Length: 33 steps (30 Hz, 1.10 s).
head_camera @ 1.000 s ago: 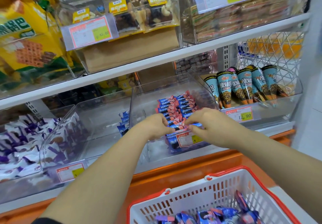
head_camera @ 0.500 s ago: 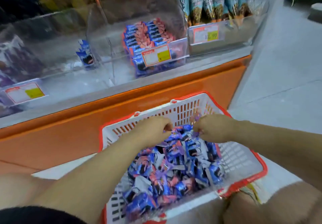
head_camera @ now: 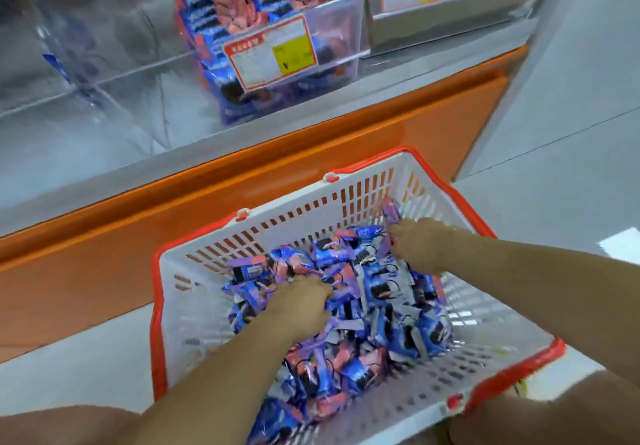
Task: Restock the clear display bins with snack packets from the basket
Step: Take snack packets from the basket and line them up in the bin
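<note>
left hand [head_camera: 301,301] clenched on snack packets [head_camera: 349,368] mid-pile | packets heaped in my white basket [head_camera: 194,271], on the floor below the part-filled clear bin [head_camera: 336,22] | right hand [head_camera: 424,247] pinching packets near the basket's far wall

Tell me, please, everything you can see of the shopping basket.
The basket is white slotted plastic with a red rim and red clips on its far edge. It sits on the pale floor in front of the orange shelf base, its near edge by the person's legs. A loose heap of blue, purple and pink snack packets fills its middle. The left hand and right hand reach inside, fingers curled on packets.
</note>
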Available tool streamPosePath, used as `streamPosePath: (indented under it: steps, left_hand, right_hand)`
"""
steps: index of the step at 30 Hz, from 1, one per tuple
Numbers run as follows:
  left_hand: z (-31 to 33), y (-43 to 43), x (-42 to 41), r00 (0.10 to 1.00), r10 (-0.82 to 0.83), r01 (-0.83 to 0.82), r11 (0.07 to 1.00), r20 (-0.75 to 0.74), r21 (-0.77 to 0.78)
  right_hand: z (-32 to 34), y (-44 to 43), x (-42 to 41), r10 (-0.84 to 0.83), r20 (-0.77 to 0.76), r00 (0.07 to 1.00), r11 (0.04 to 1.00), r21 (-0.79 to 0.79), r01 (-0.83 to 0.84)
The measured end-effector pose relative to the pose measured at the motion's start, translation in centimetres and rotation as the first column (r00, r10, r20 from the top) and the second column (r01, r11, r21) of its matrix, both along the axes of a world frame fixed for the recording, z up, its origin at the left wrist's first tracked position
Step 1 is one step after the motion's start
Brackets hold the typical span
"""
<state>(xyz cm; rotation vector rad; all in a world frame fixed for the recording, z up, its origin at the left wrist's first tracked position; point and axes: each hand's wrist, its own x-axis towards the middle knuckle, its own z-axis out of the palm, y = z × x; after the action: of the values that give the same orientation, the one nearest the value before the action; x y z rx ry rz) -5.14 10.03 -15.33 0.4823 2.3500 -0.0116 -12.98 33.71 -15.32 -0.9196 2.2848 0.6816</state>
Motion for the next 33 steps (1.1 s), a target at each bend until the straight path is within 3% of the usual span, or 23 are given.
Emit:
streamPosePath:
  steps: [6, 9, 11, 13, 15, 18, 22, 25, 29, 31, 33]
  left_hand:
    - [-0.4, 0.8, -0.7, 0.999, 0.032, -0.031, 0.997, -0.002, 0.077]
    - [0.6, 1.1, -1.3, 0.993, 0.111, -0.104, 0.980, -0.033, 0.167]
    - [2.1, 1.4, -1.8, 0.968, 0.248, -0.232, 0.926, -0.018, 0.296]
    - [4.0, 1.6, -2.4, 0.910, 0.413, -0.386, 0.803, 0.044, 0.455]
    - [6.5, 1.6, -2.8, 0.816, 0.549, -0.539, 0.612, 0.180, 0.579]
    - [10.0, 1.2, -3.0, 0.701, 0.624, -0.658, 0.379, 0.345, 0.651]
    - [14.7, 1.1, -2.7, 0.633, 0.625, -0.654, 0.117, 0.457, 0.747]
    - [19.0, 0.9, -2.6, 0.625, 0.581, -0.600, -0.071, 0.522, 0.797]
    - [24.6, -1.3, -2.7, 0.605, 0.549, -0.545, -0.243, 0.577, 0.803]
    - [27.3, -2.9, -2.7, 0.608, 0.516, -0.519, -0.317, 0.603, 0.794]
    - [29.6, -4.5, -2.9, 0.615, 0.518, -0.504, -0.321, 0.594, 0.802]
  right_hand:
    - [-0.3, 0.0, -1.0, -0.040, 0.043, 0.998, 0.999, -0.013, 0.041]
    - [1.2, 0.2, -2.0, -0.156, 0.117, 0.981, 0.939, -0.292, 0.184]
    - [3.4, 0.1, -2.4, -0.282, 0.253, 0.926, 0.790, -0.487, 0.373]
    - [6.1, -0.2, -2.3, -0.359, 0.404, 0.841, 0.594, -0.596, 0.540]
    - [8.8, -0.5, -1.7, -0.367, 0.538, 0.758, 0.376, -0.660, 0.650]
    - [12.6, -1.0, -0.6, -0.304, 0.670, 0.677, 0.118, -0.679, 0.724]
    - [17.1, -2.0, 0.9, -0.203, 0.739, 0.643, -0.133, -0.671, 0.729]
    - [21.1, -3.3, 1.8, -0.193, 0.695, 0.693, -0.262, -0.717, 0.646]
    - [27.6, -5.7, 3.1, -0.175, 0.517, 0.838, -0.199, -0.852, 0.485]
    - [30.6, -7.0, 3.5, -0.176, 0.343, 0.923, -0.079, -0.939, 0.334]
    - [32.5, -8.3, 2.9, -0.208, 0.077, 0.975, 0.125, -0.987, 0.105]
